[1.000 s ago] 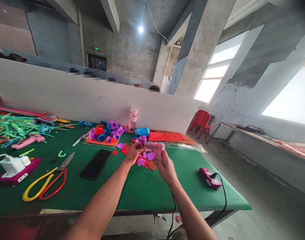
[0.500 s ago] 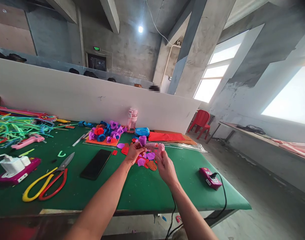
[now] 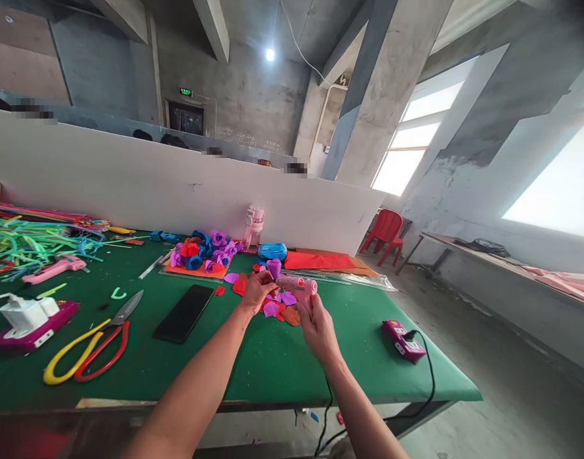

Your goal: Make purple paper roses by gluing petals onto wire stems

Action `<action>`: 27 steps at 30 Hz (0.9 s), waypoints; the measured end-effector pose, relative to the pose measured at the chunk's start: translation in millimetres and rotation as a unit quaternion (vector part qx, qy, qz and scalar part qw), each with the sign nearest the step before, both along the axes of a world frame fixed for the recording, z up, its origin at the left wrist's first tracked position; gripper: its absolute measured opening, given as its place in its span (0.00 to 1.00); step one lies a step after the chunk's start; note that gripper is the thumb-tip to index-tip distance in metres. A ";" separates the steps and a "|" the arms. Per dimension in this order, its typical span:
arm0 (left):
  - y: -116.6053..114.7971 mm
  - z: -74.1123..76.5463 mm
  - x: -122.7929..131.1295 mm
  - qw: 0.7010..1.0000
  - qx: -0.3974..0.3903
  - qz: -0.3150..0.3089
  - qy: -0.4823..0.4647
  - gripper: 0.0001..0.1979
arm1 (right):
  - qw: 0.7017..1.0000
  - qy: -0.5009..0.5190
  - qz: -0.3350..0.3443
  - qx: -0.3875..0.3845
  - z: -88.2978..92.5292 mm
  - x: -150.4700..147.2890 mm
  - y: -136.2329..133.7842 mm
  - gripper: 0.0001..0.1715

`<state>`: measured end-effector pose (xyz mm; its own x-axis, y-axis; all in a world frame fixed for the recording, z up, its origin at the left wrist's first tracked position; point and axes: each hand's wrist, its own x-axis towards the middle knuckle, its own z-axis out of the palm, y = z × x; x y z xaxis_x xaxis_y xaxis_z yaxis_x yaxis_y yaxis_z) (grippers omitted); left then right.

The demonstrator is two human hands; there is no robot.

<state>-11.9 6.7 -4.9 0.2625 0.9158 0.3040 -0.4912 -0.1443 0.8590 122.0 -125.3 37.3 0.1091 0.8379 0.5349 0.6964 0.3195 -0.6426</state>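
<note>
Between the closed fingers of my left hand (image 3: 256, 292) is a small purple paper flower (image 3: 273, 268), its petals pointing up. My right hand (image 3: 319, 324) is wrapped round the handle of a pink glue gun (image 3: 299, 285). The gun's nozzle points left and lies close to the flower's base; whether they touch I cannot tell. Below both hands, loose paper petals (image 3: 271, 310) in purple, red and brown lie scattered on the green table (image 3: 368, 344).
Finished paper flowers (image 3: 206, 252) are heaped behind left. Nearer are a black phone (image 3: 183, 313), scissors (image 3: 101, 338) and a second pink glue gun (image 3: 54, 270). A pink bottle (image 3: 254, 227) stands by the white partition (image 3: 129, 172). A purple power strip (image 3: 403, 341) sits at right, its cable hanging off the edge.
My right hand has turned the glue gun slightly, its rear end shifting a little to the right. My left hand keeps the flower in nearly the same spot.
</note>
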 end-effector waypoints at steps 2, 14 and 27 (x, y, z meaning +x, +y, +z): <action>0.5 -0.8 0.6 1.000 -0.004 0.003 -0.006 0.11 | 1.000 -0.004 0.001 -0.002 -3.8 -3.5 -1.3 0.17; -4.9 3.7 -0.3 0.999 -0.027 -0.005 0.024 0.15 | 0.998 0.026 -0.062 -0.009 -6.8 2.3 5.9 0.18; -6.2 6.1 0.0 0.999 -0.025 -0.006 0.021 0.16 | 0.998 0.041 -0.050 -0.017 -12.8 -5.3 5.8 0.20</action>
<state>-11.9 0.5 1.2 0.2847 0.9262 0.2471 -0.4554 -0.0961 0.8851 116.6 -119.5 24.5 0.2352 0.8381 0.4923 0.6686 0.2281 -0.7077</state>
